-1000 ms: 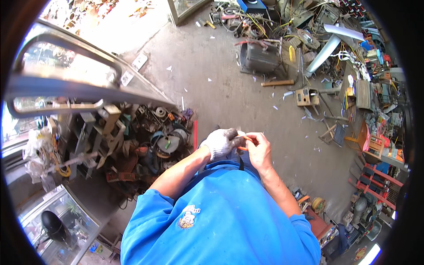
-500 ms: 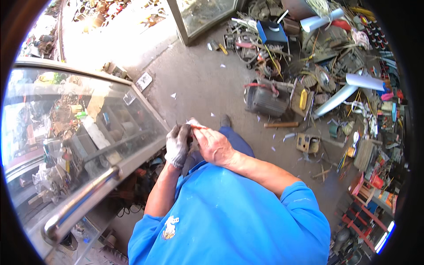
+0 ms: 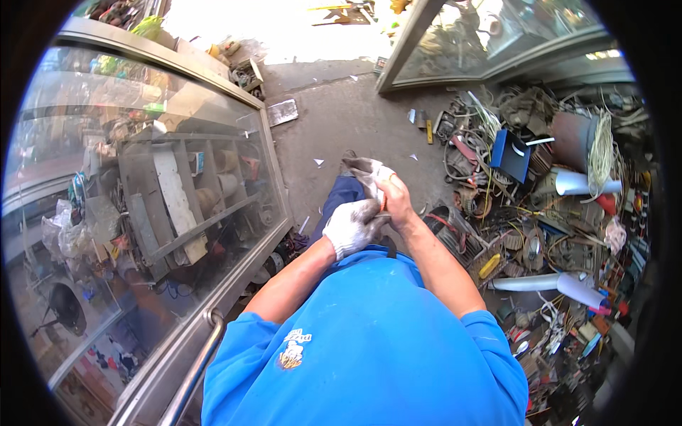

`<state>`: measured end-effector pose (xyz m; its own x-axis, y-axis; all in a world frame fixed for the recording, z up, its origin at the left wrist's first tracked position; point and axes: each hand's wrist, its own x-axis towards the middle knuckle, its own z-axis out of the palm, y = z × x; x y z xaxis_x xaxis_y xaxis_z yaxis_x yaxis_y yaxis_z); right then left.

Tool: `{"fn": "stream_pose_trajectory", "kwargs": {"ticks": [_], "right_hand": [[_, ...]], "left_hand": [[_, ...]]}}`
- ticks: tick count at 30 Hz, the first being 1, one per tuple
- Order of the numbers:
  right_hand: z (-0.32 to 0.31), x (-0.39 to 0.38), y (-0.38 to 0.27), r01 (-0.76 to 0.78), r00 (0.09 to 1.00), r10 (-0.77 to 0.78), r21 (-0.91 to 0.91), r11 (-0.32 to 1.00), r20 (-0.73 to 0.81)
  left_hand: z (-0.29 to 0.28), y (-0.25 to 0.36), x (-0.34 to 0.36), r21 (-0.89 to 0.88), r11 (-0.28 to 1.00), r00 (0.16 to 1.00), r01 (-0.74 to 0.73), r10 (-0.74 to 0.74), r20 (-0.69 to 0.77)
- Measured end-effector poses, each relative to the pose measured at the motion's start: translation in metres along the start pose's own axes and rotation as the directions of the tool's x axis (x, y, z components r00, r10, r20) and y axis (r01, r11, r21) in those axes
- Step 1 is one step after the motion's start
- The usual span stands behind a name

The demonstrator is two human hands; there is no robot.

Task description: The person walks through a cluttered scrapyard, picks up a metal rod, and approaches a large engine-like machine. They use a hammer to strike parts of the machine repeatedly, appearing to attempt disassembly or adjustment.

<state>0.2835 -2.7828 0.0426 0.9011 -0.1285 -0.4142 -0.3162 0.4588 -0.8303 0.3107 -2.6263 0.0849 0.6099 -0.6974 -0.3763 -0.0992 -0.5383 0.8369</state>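
Note:
My left hand (image 3: 353, 226) wears a whitish knitted work glove with grey, dirty fingers. Its fingers are bent against the near edge of a second work glove (image 3: 368, 174), pinching it beside my right wrist. That second glove covers the fingers of my right hand (image 3: 395, 197), while the back of the hand and the wrist are bare. The glove's fingers stretch forward and look fairly straight. An orange-red edge of the cuff shows between the two hands. Both hands are in front of my blue shirt, above my dark trouser leg and shoe.
A framed glass door (image 3: 192, 206) with a metal handle (image 3: 195, 366) stands on my left. Another glass panel (image 3: 490, 42) is ahead. Scrap lies heaped on the right, with a blue tray (image 3: 510, 157), a motor (image 3: 455, 234) and cables. A flat plate (image 3: 283, 112) lies on the concrete floor.
The second glove has gone from the fingertips onto the fingers of my right hand. My view has turned and moved forward, bringing the doorway closer.

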Motion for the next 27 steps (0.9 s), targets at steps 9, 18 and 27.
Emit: {"fn": "stream_pose_trajectory", "kwargs": {"ticks": [9,18,27], "right_hand": [[0.012,0.2,-0.089,-0.22,0.896,0.305,-0.272,0.937,0.323],[0.073,0.478,-0.022,0.461,0.554,0.299,-0.586,0.667,0.777],[0.162,0.62,-0.025,-0.025,0.37,0.454,-0.48,0.877,0.81]], "left_hand": [[-0.13,-0.018,0.158,-0.152,0.983,0.965,-0.099,0.058,-0.255],[-0.28,-0.045,0.258,-0.014,0.984,0.911,0.177,-0.169,-0.376],[-0.399,-0.072,0.351,-0.029,0.92,0.807,0.39,-0.357,-0.471]]}}
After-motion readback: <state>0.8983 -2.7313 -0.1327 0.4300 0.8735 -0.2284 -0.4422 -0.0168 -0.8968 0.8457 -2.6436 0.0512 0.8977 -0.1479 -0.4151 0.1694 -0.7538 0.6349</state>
